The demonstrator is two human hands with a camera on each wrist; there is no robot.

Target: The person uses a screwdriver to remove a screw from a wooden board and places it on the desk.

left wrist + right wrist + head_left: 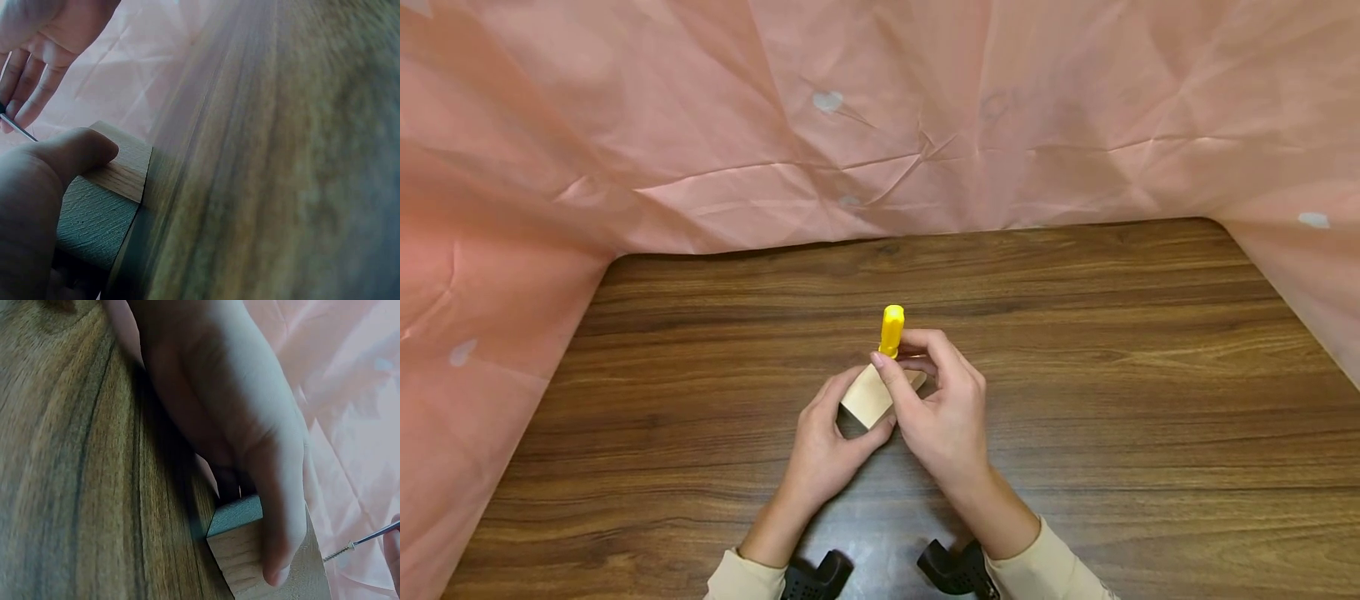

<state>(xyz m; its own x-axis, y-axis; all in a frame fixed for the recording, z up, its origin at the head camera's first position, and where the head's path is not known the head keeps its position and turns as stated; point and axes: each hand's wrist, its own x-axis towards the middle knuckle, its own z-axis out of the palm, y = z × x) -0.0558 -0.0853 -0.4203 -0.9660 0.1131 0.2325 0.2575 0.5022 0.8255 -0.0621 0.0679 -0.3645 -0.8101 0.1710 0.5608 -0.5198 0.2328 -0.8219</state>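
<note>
My left hand (823, 446) grips a pale wooden block (867, 400) low over the table, its thumb on the near side. Between thumb and fingers, my right hand (951, 408) pinches a screwdriver with a yellow handle (892, 329), close to the lower end of that handle. A threaded screw (340, 552) sticks out of the block in the right wrist view, and the tip of the metal shaft (378, 534) meets its head. The left wrist view shows the left thumb (81, 150) pressed against the wood, with part of the shaft (19, 128) beyond it.
Under both hands lies a brown wood-grain table (1120, 375). Pink sheeting (910, 108) hangs behind it and down both sides. Black wrist mounts (955, 567) sit by the light sleeves (1052, 567) at the near edge.
</note>
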